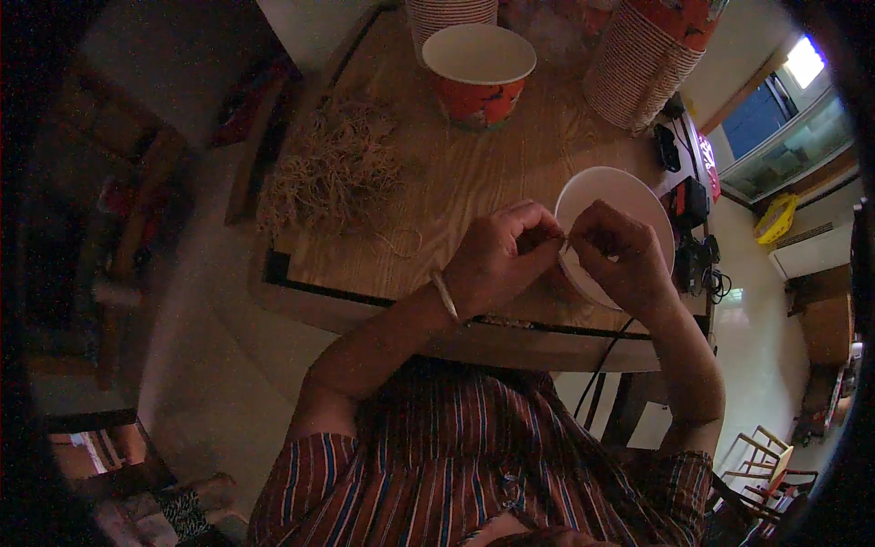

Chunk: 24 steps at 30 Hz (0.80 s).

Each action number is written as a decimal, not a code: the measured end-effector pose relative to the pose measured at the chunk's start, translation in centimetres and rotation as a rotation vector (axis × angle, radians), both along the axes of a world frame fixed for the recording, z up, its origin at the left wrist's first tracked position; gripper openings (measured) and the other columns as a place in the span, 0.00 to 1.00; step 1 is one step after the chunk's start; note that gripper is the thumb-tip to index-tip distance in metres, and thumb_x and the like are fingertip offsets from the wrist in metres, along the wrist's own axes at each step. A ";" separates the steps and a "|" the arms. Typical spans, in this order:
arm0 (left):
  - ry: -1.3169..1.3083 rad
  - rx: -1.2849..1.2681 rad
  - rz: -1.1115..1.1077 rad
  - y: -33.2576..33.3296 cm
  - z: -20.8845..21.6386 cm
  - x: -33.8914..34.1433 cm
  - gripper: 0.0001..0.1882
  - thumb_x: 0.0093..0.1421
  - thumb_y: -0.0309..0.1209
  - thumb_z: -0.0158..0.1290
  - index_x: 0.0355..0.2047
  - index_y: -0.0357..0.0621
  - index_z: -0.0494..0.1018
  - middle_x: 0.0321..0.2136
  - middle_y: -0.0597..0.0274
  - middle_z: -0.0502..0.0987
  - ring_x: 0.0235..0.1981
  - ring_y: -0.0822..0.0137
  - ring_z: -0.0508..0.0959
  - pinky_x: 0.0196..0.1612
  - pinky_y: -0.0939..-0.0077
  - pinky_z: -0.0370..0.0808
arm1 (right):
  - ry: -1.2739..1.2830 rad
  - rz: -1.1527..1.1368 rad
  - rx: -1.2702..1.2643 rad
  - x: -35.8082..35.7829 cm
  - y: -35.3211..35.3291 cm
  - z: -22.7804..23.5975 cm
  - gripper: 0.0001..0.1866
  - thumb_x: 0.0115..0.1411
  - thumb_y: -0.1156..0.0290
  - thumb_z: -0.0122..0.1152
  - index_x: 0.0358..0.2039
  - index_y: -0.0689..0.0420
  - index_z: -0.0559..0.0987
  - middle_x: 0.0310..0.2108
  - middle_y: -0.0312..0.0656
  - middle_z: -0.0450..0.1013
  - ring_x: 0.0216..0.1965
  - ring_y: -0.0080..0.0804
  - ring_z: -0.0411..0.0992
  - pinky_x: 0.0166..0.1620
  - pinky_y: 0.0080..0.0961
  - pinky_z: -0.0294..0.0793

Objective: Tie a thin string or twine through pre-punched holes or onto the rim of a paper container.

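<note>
My left hand [497, 260], with a bangle at the wrist, is closed in a pinch. Its fingertips meet those of my right hand [627, 260], which is also pinched. Whatever lies between them is too small and dark to make out. Both hands are at the near right of the wooden table [456, 187], by a white-lined paper tub [612, 180]. The tub appears tilted, and my right hand covers part of its opening. To the left lies a tangled heap of thin brown strands [337, 169], with a loose strand trailing toward my left wrist.
An orange-patterned paper tub [480, 102] stands upright at the back. Behind it is one tall stack of nested tubs [447, 20]; another stack [638, 68] leans at the far right. Black devices [690, 202] and cables line the right edge. A chair [764, 460] stands at lower right.
</note>
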<state>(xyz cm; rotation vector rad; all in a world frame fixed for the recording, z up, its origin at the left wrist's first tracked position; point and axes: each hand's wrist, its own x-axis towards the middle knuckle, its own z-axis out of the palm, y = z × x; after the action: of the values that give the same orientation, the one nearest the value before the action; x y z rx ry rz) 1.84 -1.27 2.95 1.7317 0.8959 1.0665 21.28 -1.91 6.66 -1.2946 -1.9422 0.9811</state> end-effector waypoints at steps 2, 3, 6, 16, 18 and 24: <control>-0.001 -0.040 0.002 -0.1 0.0 -0.2 0.07 0.58 0.27 0.55 0.34 0.35 0.73 0.30 0.59 0.76 0.32 0.72 0.78 0.38 0.76 0.75 | -0.070 0.023 0.002 0.1 0.0 0.4 0.03 0.56 0.80 0.57 0.30 0.60 0.72 0.27 0.31 0.68 0.31 0.13 0.64 0.35 0.15 0.67; -0.002 -0.080 0.002 -0.2 -0.1 -0.2 0.07 0.58 0.27 0.55 0.33 0.35 0.73 0.30 0.59 0.77 0.32 0.73 0.78 0.38 0.76 0.75 | -0.070 0.025 0.001 0.2 0.0 0.5 0.03 0.56 0.80 0.57 0.30 0.60 0.72 0.27 0.31 0.68 0.31 0.13 0.64 0.35 0.15 0.67; -0.044 -0.141 -0.034 -0.1 -0.4 -0.3 0.07 0.58 0.27 0.56 0.34 0.35 0.73 0.29 0.59 0.77 0.32 0.73 0.78 0.37 0.76 0.75 | -0.150 0.010 -0.031 0.4 0.2 0.5 0.03 0.56 0.80 0.56 0.31 0.60 0.72 0.27 0.31 0.67 0.31 0.14 0.64 0.35 0.15 0.67; -0.038 -0.113 -0.014 -0.1 -0.2 -0.3 0.07 0.59 0.27 0.56 0.34 0.35 0.73 0.28 0.59 0.78 0.31 0.74 0.78 0.36 0.77 0.75 | 0.027 0.026 -0.181 0.1 0.5 0.6 0.03 0.61 0.75 0.58 0.34 0.58 0.74 0.26 0.29 0.69 0.26 0.12 0.66 0.25 0.14 0.67; -0.079 -0.072 -0.030 0.0 -0.5 -0.2 0.07 0.58 0.26 0.56 0.34 0.35 0.73 0.29 0.59 0.77 0.31 0.74 0.78 0.36 0.77 0.75 | 0.013 0.043 -0.189 0.2 0.6 0.3 0.03 0.61 0.75 0.58 0.34 0.58 0.74 0.25 0.29 0.69 0.25 0.12 0.66 0.23 0.13 0.66; -0.115 -0.120 -0.046 -0.3 -0.6 -0.3 0.06 0.57 0.25 0.56 0.33 0.35 0.73 0.30 0.58 0.76 0.32 0.73 0.78 0.36 0.77 0.75 | 0.035 0.069 -0.115 0.5 0.8 -0.2 0.02 0.59 0.76 0.58 0.32 0.58 0.75 0.25 0.30 0.69 0.23 0.13 0.67 0.23 0.14 0.67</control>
<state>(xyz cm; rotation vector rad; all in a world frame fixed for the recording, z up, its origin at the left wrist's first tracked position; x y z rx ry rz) 1.58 -1.54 2.38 1.5684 0.8269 1.0493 21.81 -1.10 6.45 -1.2711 -1.9399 1.1576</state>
